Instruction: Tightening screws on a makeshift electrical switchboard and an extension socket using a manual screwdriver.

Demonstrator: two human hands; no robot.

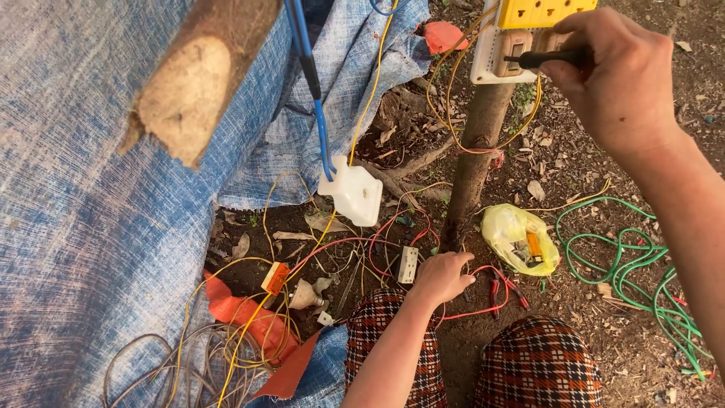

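Note:
My right hand (615,72) grips a black-handled screwdriver (540,58) whose tip is at a beige switch on a white board (491,57) fixed atop a wooden post (472,162). A yellow socket plate (544,11) sits on the same board. My left hand (442,276) reaches down to the dirt at the post's foot, fingers curled among red wires (483,310); whether it holds one is unclear. A small white socket (408,264) lies just left of that hand.
A white plastic box (353,190) hangs on a blue cable. A blue tarp (91,227) covers the left, with a cut log (189,83) above it. A yellow bag (521,238), green wire coils (627,264), red-handled pliers (504,291), yellow wires and an orange connector (276,277) lie around.

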